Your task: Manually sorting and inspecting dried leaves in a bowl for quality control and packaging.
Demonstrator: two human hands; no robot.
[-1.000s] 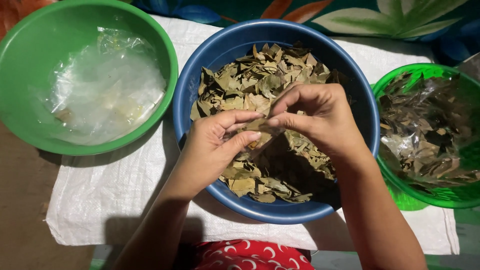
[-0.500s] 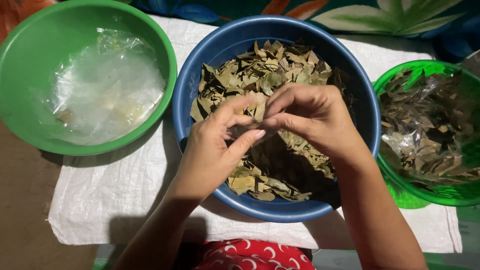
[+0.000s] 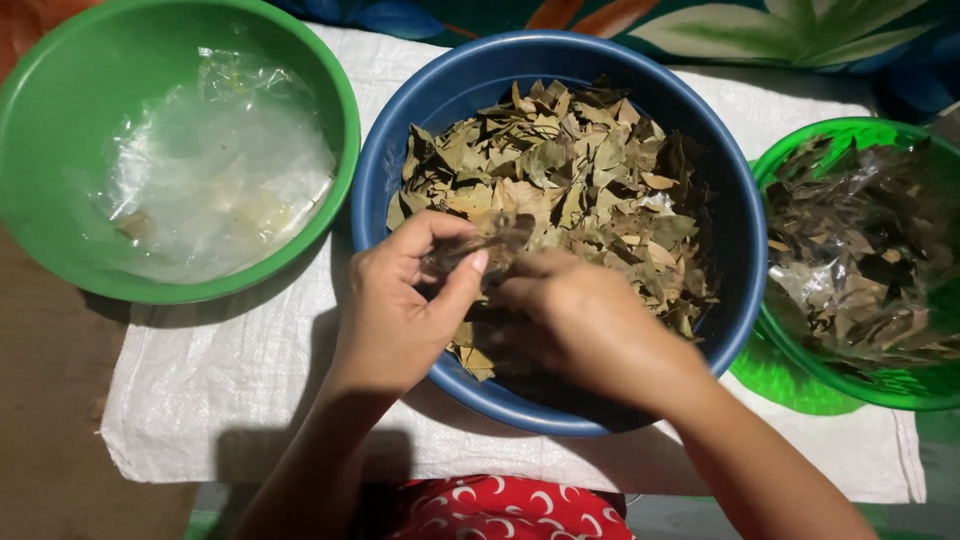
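- Both hands have dropped toward the blue bowl's near rim since the earlier frame.
- Left hand pinches a small clear bag shut-fingered; right hand curls beside it, grip unclear.
- Bagging dry leaves seems underway; next needs the bag's mouth held open.

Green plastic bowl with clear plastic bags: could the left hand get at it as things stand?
Probably yes: the left hand is beside that green plastic bowl, nothing between, though its fingers pinch a small clear bag.

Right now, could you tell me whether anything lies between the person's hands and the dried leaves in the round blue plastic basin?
Nothing visible does: the left hand and right hand already pinch a small clear packet directly above the dried brown leaves inside the round blue plastic basin.
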